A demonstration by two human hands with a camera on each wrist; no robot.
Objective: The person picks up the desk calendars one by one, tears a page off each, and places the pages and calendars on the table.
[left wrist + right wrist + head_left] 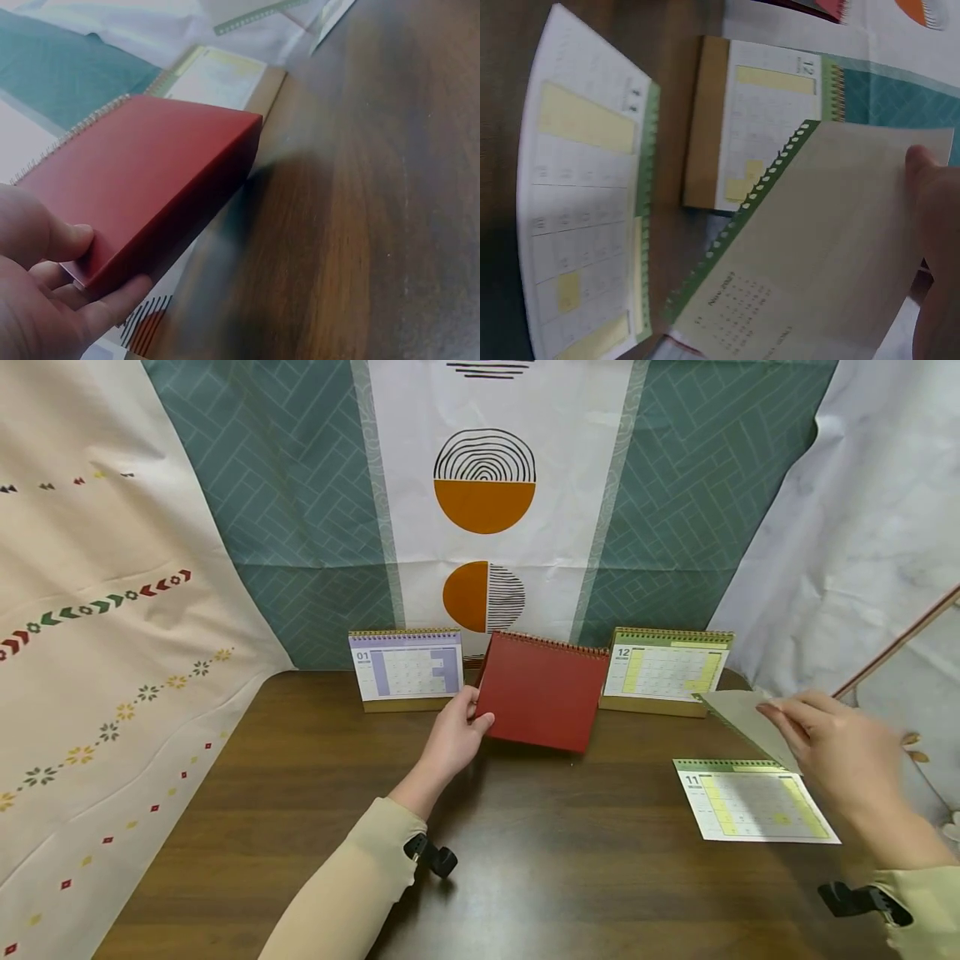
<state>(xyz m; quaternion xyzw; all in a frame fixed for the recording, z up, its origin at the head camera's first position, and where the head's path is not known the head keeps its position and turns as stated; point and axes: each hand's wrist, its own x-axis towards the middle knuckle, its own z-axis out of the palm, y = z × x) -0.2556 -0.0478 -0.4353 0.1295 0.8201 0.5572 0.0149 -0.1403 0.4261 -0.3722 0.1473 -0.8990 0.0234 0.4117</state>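
My left hand (452,737) grips the lower left corner of a red spiral-bound desk calendar (542,693), thumb on its front cover and fingers beneath, as the left wrist view shows. At the right my right hand (847,752) pinches a loose sheet (817,247) with a green punched edge, held tilted in the air. Under that sheet a loose page marked 11 (761,802) lies on the table. Behind it stands a green calendar showing 12 (663,670), on a brown base.
A purple calendar showing 01 (408,668) stands left of the red one. The wooden table (300,827) meets a patterned cloth backdrop (300,485) just behind the calendars. White cloth (862,527) hangs at the right, beside a thin diagonal rod.
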